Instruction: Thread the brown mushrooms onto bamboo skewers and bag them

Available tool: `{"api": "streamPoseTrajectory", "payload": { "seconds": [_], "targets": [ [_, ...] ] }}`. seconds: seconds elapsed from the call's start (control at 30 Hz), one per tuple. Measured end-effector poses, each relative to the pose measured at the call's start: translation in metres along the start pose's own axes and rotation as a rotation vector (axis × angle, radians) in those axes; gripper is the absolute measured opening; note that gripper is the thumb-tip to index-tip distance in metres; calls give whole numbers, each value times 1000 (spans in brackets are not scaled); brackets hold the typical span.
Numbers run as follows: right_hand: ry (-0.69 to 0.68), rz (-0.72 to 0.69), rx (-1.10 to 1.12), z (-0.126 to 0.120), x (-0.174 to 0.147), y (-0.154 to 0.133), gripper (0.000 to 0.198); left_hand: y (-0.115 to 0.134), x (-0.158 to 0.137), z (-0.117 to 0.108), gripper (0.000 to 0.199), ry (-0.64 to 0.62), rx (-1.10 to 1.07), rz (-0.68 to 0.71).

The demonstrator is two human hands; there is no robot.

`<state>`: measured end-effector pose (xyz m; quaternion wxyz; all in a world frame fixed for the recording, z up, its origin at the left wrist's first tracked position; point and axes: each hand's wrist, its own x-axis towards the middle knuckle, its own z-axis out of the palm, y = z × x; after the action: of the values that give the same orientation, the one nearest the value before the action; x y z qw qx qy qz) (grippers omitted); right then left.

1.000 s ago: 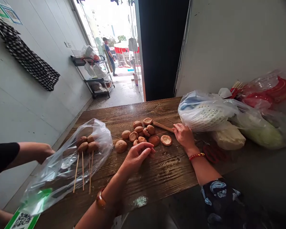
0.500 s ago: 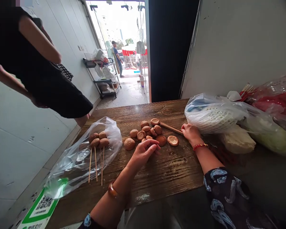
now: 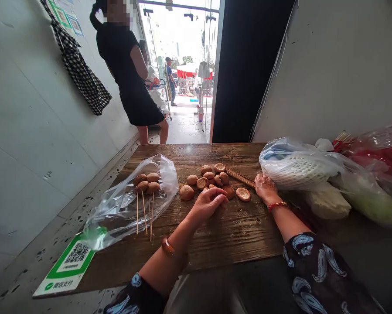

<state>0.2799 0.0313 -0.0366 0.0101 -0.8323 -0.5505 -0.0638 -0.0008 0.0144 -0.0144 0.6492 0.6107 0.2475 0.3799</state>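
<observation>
Mushrooms [image 3: 209, 175] piled mid-tabletop [image 3: 235, 233]. Left hand [image 3: 206, 206] half-curled over their near edge; can't tell if gripping. Right hand [image 3: 265, 187] covers skewer bundle's [image 3: 240, 177] end, grip hidden. Mushrooms probably light, spongy, tear-prone: pinch cap edges gently. Skewers likely stiff: grab mid-shaft.

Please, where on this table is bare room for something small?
The table is bare between the left hand and right hand, nearer than the loose mushrooms, and along its far edge beyond them. Crowded: right side, filled plastic bags; left, skewered mushrooms.
</observation>
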Motion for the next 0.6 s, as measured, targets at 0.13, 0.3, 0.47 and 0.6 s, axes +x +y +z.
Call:
{"api": "streamPoseTrajectory", "payload": {
  "seconds": [0.13, 0.3, 0.47, 0.6],
  "targets": [
    [-50, -33, -1, -4, 1, 6, 22, 0, 0, 0, 37, 3, 5, 12],
    [-106, -22, -10, -7, 7, 7, 34, 2, -1, 0, 35, 8, 17, 14],
    [28, 1, 2, -10, -5, 0, 25, 2, -1, -2, 34, 14, 37, 49],
    [183, -18, 60, -18, -18, -2, 35, 1, -1, -1, 34, -6, 27, 38]
  ]
}}
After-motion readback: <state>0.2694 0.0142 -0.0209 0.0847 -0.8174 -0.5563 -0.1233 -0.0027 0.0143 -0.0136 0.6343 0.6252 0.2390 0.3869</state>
